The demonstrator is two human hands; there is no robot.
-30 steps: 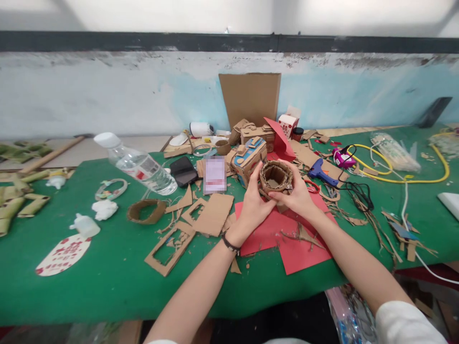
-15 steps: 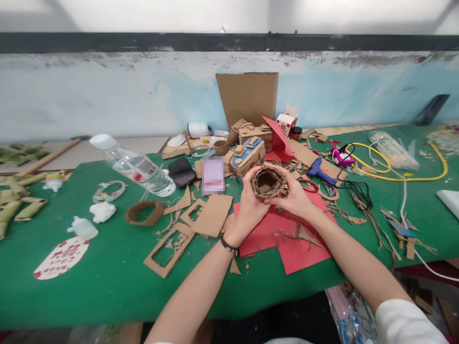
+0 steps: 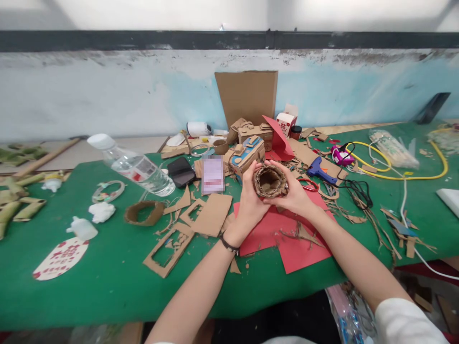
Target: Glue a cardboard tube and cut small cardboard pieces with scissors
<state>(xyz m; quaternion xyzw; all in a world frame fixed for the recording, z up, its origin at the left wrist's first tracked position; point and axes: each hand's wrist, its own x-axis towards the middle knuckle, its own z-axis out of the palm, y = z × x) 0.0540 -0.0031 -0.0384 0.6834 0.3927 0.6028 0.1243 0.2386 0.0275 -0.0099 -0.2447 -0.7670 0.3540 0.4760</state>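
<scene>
— Two hands on one small thing: the left hand (image 3: pixel 247 203) and right hand (image 3: pixel 296 196) each clasp a side of the cardboard tube (image 3: pixel 269 181), raised above the red paper (image 3: pixel 287 239).

— Why tilted so?

— Likely to see inside. It's a ragged corrugated coil, hollow and dark.
</scene>
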